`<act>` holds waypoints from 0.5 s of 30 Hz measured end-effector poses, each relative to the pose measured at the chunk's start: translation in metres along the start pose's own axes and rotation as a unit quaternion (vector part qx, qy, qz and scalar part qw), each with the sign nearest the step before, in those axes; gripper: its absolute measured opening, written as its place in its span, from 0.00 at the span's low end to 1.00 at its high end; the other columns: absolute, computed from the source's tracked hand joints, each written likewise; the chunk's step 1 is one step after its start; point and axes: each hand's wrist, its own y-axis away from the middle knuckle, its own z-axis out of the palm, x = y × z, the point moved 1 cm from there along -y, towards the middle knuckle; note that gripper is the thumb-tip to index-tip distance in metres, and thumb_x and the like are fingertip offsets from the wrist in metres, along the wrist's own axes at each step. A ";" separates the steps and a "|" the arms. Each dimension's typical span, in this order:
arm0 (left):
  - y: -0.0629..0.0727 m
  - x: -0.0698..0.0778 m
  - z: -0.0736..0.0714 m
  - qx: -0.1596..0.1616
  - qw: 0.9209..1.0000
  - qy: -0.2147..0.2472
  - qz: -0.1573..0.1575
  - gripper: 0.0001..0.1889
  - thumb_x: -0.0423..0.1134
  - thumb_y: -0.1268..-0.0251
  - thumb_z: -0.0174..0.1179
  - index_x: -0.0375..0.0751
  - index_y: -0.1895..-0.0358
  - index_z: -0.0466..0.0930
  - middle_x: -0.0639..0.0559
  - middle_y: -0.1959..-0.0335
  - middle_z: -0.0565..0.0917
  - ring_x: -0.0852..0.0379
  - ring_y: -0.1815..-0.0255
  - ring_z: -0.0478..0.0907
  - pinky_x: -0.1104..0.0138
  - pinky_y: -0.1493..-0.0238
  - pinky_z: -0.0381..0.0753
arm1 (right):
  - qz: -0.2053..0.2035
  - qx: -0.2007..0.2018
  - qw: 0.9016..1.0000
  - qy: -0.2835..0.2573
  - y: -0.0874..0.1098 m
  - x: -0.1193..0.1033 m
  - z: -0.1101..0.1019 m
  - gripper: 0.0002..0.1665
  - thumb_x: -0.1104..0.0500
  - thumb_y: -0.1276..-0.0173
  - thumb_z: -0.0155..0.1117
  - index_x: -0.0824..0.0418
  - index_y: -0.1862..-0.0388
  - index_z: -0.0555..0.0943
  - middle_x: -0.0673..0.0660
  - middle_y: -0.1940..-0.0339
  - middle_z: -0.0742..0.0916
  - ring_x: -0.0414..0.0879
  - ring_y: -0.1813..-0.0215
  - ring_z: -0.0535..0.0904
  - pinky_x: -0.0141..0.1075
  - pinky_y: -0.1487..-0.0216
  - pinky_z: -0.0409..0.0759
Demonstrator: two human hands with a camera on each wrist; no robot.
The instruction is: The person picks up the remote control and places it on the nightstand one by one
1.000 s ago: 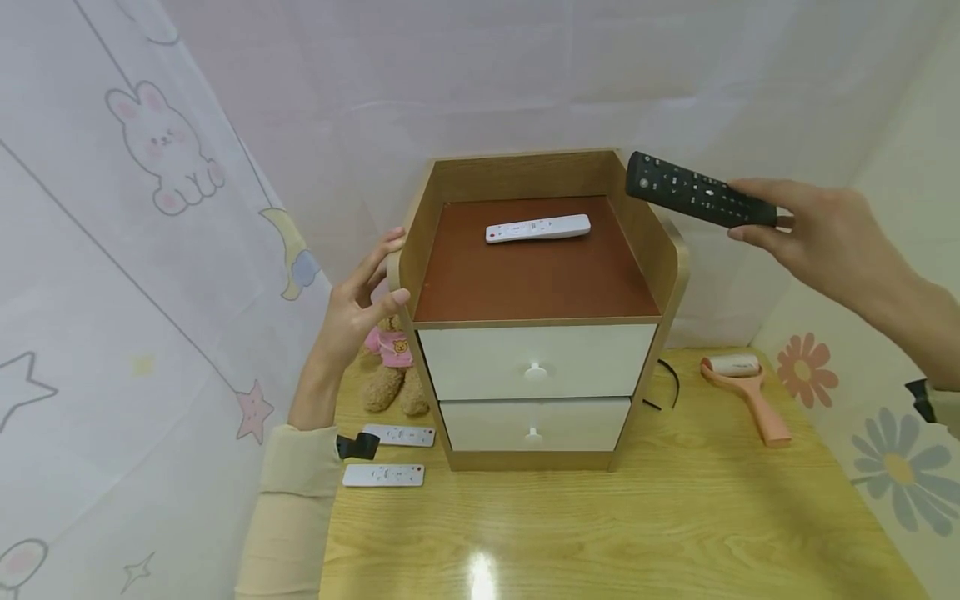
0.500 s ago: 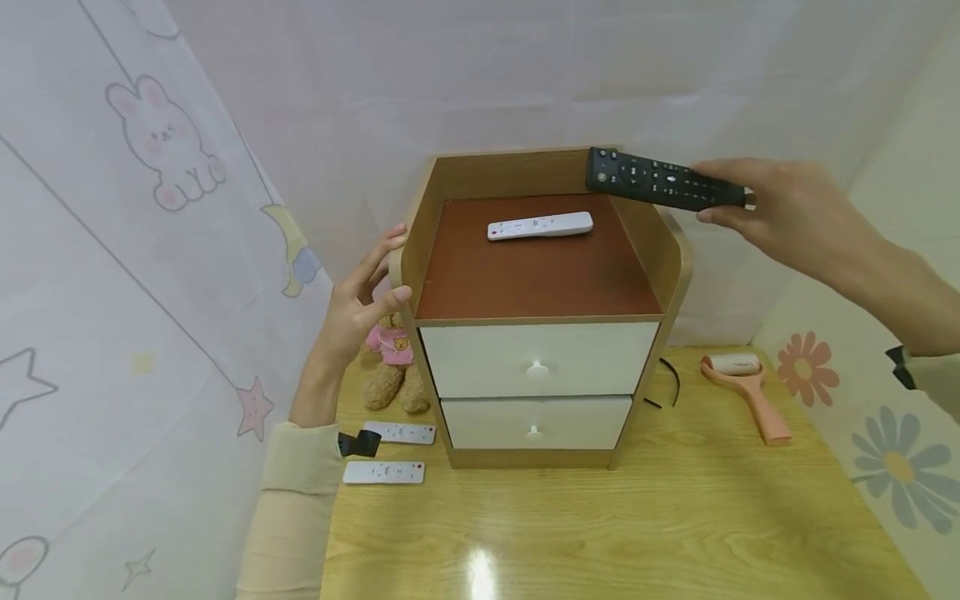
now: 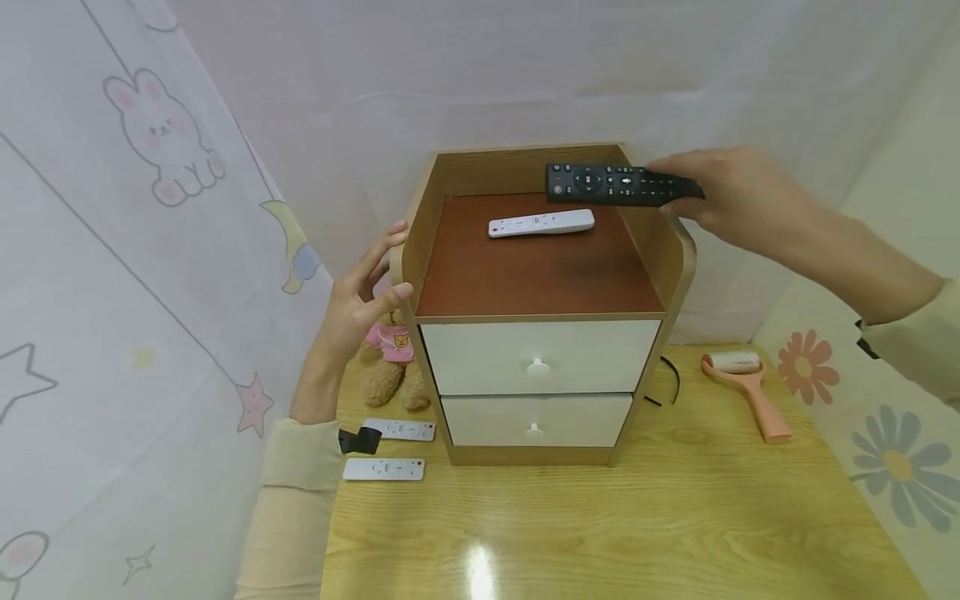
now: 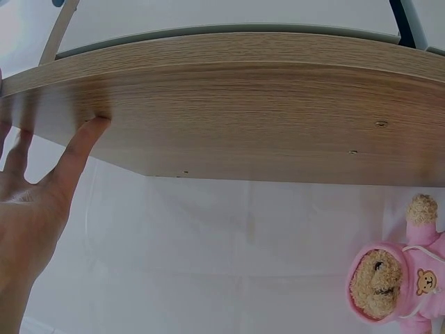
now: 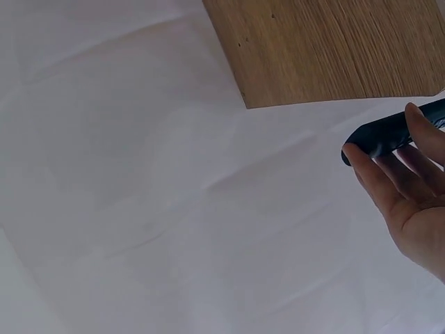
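A black remote control (image 3: 615, 185) hangs over the right part of the small cabinet's brown top (image 3: 525, 279), buttons facing up. My right hand (image 3: 738, 196) pinches it by its near right end, thumb below and fingers above. In the right wrist view, the right hand (image 5: 410, 177) has its fingers along the dark remote (image 5: 386, 133), beside the wooden side panel (image 5: 334, 56). A white remote control (image 3: 542, 223) lies on the brown top. My left hand (image 3: 356, 304) rests on the cabinet's left side; in the left wrist view its extended fingers (image 4: 80, 146) touch the wooden panel (image 4: 243, 118).
Two white drawers (image 3: 487, 358) with knobs face forward. Left of the cabinet sit a teddy bear (image 3: 392, 343) in pink and two white remotes, one being the nearer remote (image 3: 384, 469). An orange lint roller (image 3: 753, 392) and a black curved strip (image 3: 675, 382) lie to the right.
My right hand has moved left with the black remote control, bringing it from outside the cabinet's right wall to above its top. The left hand has stayed at the left side.
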 end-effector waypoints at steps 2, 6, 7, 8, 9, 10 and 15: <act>0.000 0.000 0.000 0.000 1.000 -0.001 -0.004 0.31 0.22 0.36 0.56 0.38 0.30 0.64 0.47 0.25 0.59 0.42 0.29 0.61 0.66 0.51 0.80 | -0.002 -0.010 1.000 0.002 -0.003 -0.001 0.002 0.30 0.67 0.40 0.70 0.66 0.38 0.76 0.70 0.48 0.83 0.67 0.48 0.79 0.58 0.49 0.74; -0.001 -0.001 0.000 -0.003 1.000 -0.003 -0.008 0.30 0.23 0.36 0.56 0.39 0.29 0.64 0.48 0.25 0.59 0.42 0.29 0.61 0.66 0.52 0.80 | -0.004 -0.032 0.999 0.005 -0.009 -0.005 0.005 0.29 0.67 0.39 0.69 0.67 0.38 0.75 0.69 0.47 0.83 0.67 0.47 0.79 0.58 0.49 0.74; -0.001 -0.001 0.000 -0.002 1.000 -0.002 -0.009 0.30 0.23 0.36 0.56 0.39 0.29 0.64 0.48 0.25 0.59 0.42 0.29 0.61 0.66 0.52 0.80 | -0.004 -0.038 0.999 0.004 -0.011 -0.005 0.006 0.29 0.67 0.39 0.68 0.67 0.38 0.75 0.69 0.47 0.83 0.67 0.48 0.79 0.58 0.50 0.75; -0.001 -0.001 0.000 -0.002 1.000 -0.002 -0.009 0.30 0.23 0.36 0.56 0.39 0.29 0.64 0.48 0.25 0.59 0.42 0.30 0.62 0.66 0.53 0.81 | -0.004 -0.043 0.999 0.004 -0.013 -0.006 0.007 0.28 0.67 0.39 0.68 0.67 0.38 0.75 0.69 0.47 0.83 0.67 0.48 0.79 0.58 0.50 0.75; 0.000 -0.001 0.000 -0.002 1.000 -0.001 -0.009 0.30 0.23 0.35 0.56 0.39 0.30 0.64 0.48 0.25 0.59 0.42 0.30 0.62 0.66 0.53 0.81 | -0.002 -0.049 0.999 0.004 -0.015 -0.007 0.008 0.28 0.67 0.39 0.68 0.67 0.38 0.75 0.69 0.47 0.83 0.66 0.48 0.79 0.58 0.50 0.74; 0.000 -0.001 -0.001 -0.001 1.000 0.000 -0.009 0.30 0.23 0.35 0.56 0.39 0.30 0.64 0.48 0.25 0.59 0.41 0.30 0.62 0.66 0.53 0.81 | -0.001 -0.053 0.999 0.005 -0.017 -0.008 0.009 0.28 0.67 0.39 0.68 0.67 0.38 0.75 0.69 0.46 0.83 0.66 0.47 0.79 0.58 0.49 0.74; 0.001 -0.001 0.000 -0.001 1.000 -0.001 -0.009 0.30 0.23 0.35 0.56 0.39 0.30 0.64 0.48 0.25 0.59 0.42 0.29 0.61 0.65 0.51 0.81 | 0.012 -0.079 0.997 -0.005 -0.025 -0.011 0.014 0.29 0.68 0.39 0.67 0.68 0.38 0.75 0.70 0.45 0.82 0.65 0.47 0.78 0.57 0.49 0.74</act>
